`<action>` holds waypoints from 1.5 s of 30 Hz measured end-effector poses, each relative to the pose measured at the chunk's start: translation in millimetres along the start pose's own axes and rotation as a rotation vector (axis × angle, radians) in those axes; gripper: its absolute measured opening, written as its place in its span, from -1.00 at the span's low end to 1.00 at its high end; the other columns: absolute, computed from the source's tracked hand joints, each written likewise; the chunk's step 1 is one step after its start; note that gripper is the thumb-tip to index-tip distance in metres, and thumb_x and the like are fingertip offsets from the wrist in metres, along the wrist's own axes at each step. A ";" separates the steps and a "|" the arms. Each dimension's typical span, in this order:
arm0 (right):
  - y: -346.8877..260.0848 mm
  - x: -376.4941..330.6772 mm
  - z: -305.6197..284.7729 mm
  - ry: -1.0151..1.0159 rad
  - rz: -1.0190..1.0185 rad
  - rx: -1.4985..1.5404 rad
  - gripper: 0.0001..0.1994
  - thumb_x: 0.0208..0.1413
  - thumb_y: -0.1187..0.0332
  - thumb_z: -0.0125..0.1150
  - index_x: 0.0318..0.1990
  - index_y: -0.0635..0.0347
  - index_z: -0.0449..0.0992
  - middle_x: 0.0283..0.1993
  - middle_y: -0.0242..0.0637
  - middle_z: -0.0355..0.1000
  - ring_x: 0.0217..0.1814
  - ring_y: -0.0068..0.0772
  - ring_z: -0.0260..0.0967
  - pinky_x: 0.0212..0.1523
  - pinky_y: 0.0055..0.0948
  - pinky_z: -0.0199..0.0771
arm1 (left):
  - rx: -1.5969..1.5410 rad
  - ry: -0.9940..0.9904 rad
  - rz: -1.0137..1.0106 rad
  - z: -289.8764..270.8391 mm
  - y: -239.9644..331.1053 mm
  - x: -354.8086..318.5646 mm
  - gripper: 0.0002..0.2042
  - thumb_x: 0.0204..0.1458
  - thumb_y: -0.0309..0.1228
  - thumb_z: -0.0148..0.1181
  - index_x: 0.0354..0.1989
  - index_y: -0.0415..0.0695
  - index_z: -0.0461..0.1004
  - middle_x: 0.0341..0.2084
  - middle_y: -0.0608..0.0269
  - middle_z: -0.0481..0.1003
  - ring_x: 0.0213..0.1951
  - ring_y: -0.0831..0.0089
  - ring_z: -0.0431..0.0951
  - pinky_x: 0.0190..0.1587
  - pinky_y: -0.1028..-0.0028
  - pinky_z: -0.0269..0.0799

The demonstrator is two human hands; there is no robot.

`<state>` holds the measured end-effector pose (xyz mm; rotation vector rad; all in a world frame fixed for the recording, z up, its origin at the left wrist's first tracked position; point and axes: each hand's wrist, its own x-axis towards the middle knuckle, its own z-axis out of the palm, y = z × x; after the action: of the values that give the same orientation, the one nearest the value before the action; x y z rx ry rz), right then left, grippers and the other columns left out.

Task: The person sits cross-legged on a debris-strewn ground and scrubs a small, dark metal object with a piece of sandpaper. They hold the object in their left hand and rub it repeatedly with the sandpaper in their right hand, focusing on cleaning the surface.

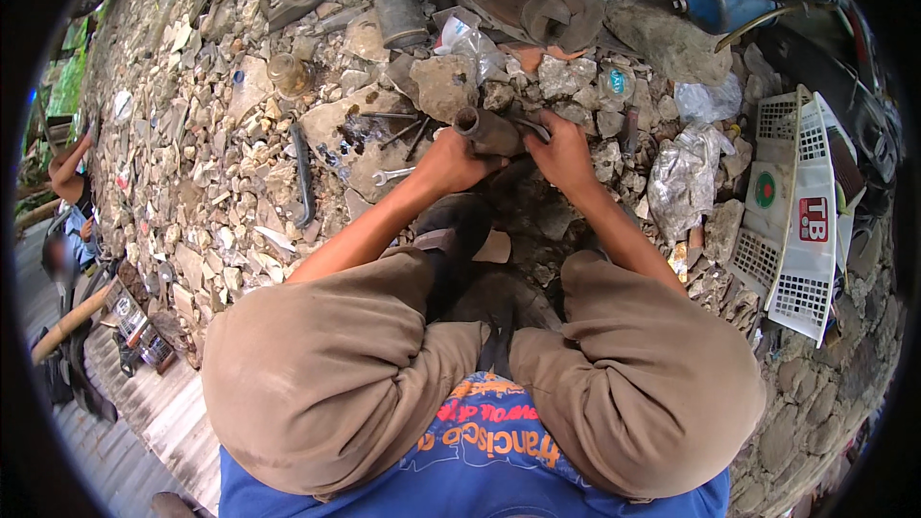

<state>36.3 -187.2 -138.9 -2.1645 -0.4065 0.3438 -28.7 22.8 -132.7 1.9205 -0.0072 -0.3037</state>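
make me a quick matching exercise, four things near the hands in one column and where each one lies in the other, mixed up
Things:
1. dark metal tube part
2. open-ended spanner
3. white plastic crate
4. crumpled clear plastic bag

Places:
A. far right, lying tilted on the rubble
B. held between left hand and right hand
C. on the stones just left of the left hand
D. on the stones right of the right hand

Pairs: 1-B, 2-C, 3-A, 4-D

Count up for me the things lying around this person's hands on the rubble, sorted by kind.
Hands on the dark metal part: 2
Dark metal part held: 1
Spanners on the flat stone: 1 clearly seen
Long dark bars: 1
Crumpled clear plastic bags: 3
White plastic grille crates: 1
Grey cylinders: 1
Total: 10
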 end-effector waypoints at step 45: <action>8.1 -9.5 -0.9 0.062 0.035 0.075 -0.81 0.10 0.36 0.38 -0.25 0.32 0.62 -0.40 0.07 0.53 -0.31 0.10 0.57 -0.31 -0.20 0.49 | 0.054 0.032 0.006 -1.0 4.6 -1.7 -0.60 -0.07 -0.47 0.48 0.00 -0.17 0.58 -0.09 0.11 0.63 -0.02 0.27 0.62 0.06 0.30 0.51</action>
<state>29.3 -196.3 -144.0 -2.1055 -0.3162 0.3062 -29.5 22.3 -127.7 1.9788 0.0000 -0.2705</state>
